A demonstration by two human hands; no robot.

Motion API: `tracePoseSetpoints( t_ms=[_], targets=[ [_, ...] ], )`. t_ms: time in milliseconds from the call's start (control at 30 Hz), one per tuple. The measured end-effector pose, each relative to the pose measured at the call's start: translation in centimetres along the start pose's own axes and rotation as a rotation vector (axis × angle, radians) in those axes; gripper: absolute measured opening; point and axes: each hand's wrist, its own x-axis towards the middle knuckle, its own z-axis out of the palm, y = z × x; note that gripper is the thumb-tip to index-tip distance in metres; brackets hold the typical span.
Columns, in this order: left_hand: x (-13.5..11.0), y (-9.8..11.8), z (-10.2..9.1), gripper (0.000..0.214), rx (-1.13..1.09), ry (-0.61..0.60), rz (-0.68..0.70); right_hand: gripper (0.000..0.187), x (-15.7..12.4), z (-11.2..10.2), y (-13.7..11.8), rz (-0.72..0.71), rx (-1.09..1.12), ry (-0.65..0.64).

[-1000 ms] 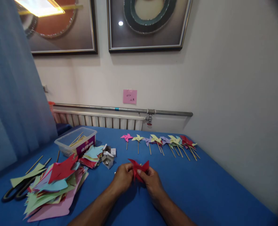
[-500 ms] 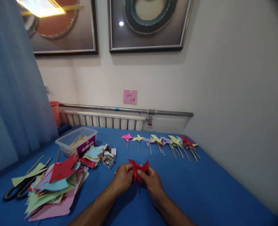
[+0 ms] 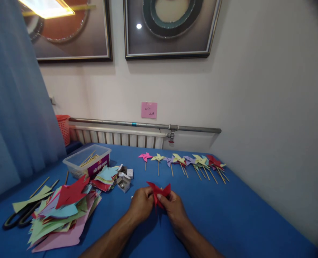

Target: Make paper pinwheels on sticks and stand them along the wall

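A red paper pinwheel (image 3: 159,192) is pinched between my two hands just above the blue table (image 3: 228,222). My left hand (image 3: 141,206) grips its left side with closed fingers. My right hand (image 3: 175,208) closes on its right side. Whether a stick is attached under the paper is hidden by my fingers. A row of several finished pinwheels on wooden sticks (image 3: 185,163) lies beyond my hands, near the wall.
A pile of cut coloured paper (image 3: 59,211) lies at left, with scissors (image 3: 19,219) beside it. A clear plastic box of sticks (image 3: 87,164) and small white boxes of pins (image 3: 124,178) stand behind the pile. A radiator (image 3: 115,137) and blue curtain (image 3: 13,107) border the table.
My hands and the red pinwheel stay almost where they were; only the view has shifted slightly.
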Motion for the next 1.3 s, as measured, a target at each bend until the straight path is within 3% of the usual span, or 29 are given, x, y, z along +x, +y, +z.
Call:
tracePoseSetpoints(
  t_ms=[233, 700, 1033, 1300],
  targets=[
    [-0.2, 0.5, 0.0, 0.022, -0.019, 0.037, 0.002, 0.044, -0.8, 0.5, -1.7, 0.020, 0.023, -0.021],
    [0.1, 0.0, -0.1, 0.024, -0.083, -0.016, -0.092, 0.052, -0.6, 0.7, -1.5, 0.053, 0.056, -0.021],
    [-0.1, 0.4, -0.2, 0.023, 0.007, 0.029, 0.025, 0.050, -0.3, 0.3, -0.5, 0.009, 0.019, -0.005],
    [0.2, -0.4, 0.1, 0.023, -0.060, 0.006, -0.096, 0.051, -0.8, 0.6, -1.4, 0.043, 0.039, -0.033]
  ],
)
